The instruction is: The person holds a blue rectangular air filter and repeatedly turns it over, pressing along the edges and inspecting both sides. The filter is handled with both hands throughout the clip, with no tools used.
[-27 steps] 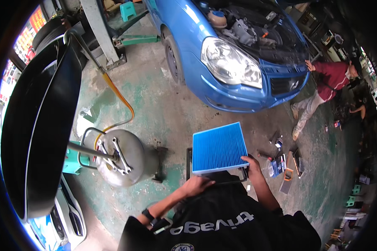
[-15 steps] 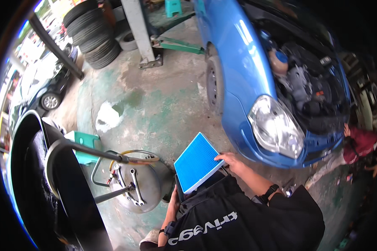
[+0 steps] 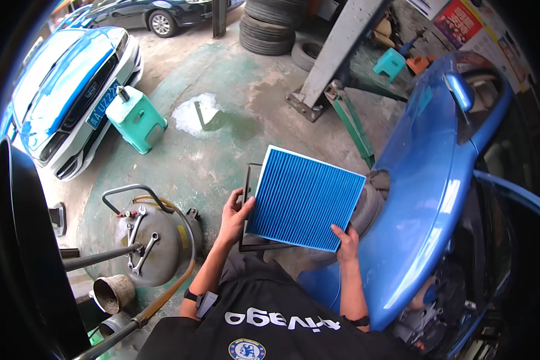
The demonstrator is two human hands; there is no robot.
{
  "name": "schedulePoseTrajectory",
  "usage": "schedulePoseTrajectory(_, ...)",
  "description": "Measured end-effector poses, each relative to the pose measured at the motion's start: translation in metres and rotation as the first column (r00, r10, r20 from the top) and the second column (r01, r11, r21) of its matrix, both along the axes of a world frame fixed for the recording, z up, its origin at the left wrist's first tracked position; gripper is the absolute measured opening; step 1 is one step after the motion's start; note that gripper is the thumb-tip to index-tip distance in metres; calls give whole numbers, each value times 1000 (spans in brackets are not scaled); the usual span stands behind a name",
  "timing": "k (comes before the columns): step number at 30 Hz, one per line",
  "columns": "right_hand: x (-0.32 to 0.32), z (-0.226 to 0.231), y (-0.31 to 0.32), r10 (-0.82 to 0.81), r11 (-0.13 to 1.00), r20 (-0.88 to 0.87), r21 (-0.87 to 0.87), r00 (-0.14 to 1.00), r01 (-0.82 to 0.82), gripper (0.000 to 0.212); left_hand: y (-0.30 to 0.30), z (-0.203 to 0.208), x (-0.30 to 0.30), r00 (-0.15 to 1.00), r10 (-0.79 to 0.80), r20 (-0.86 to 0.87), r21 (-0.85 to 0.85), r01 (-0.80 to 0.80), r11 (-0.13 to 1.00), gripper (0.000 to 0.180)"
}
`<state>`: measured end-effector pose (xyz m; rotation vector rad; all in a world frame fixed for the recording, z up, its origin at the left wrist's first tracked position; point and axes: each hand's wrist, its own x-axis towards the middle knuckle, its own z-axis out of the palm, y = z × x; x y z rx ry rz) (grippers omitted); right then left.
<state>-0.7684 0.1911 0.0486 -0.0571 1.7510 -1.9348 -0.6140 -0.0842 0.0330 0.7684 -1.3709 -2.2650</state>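
Item: flat rectangular pleated blue filter panel with a white rim, held in front of my chest, tilted, pleats facing up to me.

Grip, left: my left hand is closed on the panel's left edge, thumb over the rim, and also presses a dark thin rectangular frame that lies under the panel. Judged reason: both pieces kept as one stack.

Grip, right: my right hand is clamped on the lower right corner, fingers curled over the rim, so the pleats stay untouched.

Edges: the panel's far and right sides are free; the right corner sits near the blue car's front wing and the tyre behind it.

Open room: bare stained concrete floor ahead.

Left surroundings: grey round steel oil drainer tank with spanners lying on it; teal plastic stool; white-and-blue parked car, well apart.
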Motion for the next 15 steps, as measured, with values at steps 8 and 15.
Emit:
schedulePoseTrajectory(8,-217,-42,-20,7,935,50,-355,999,11,47,-45,25,-201,966,-3,-257,-245,-62,967,49)
schedulePoseTrajectory(15,-392,-56,-81,113,858,65,-510,991,-65,48,-128,76,-357,898,-113,-425,-302,-23,953,51)
